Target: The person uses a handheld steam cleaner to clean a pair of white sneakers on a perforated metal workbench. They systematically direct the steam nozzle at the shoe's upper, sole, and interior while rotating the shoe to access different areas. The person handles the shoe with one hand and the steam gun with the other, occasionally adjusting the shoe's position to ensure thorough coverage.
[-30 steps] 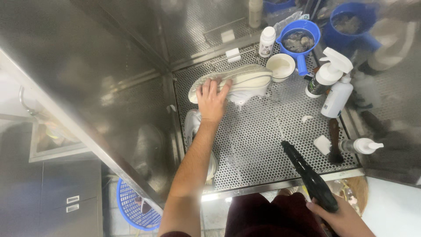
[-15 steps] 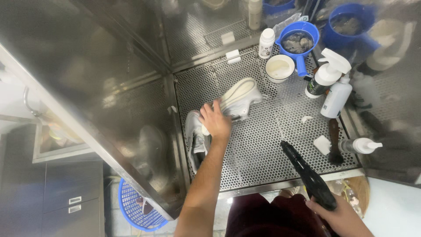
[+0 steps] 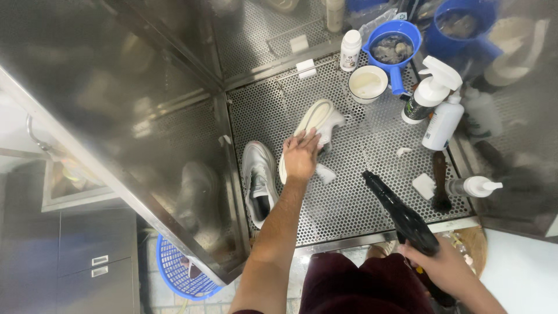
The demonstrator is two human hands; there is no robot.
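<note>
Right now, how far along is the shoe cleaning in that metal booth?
About midway, it seems. One white shoe lies set aside on its side by the booth wall, though I cannot tell if it is clean. The left hand rests on the second white shoe, turned sole-up on the perforated tray. The right hand grips a black spray gun, aimed at the tray. That second shoe looks left to do.

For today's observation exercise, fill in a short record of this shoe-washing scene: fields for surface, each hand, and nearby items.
surface: perforated metal tray
left hand: resting on a white shoe lying sole-up
right hand: gripping a black spray gun
second shoe: upright, against the left wall
nearby: white bowl, blue scoop, spray bottle, brush
</note>
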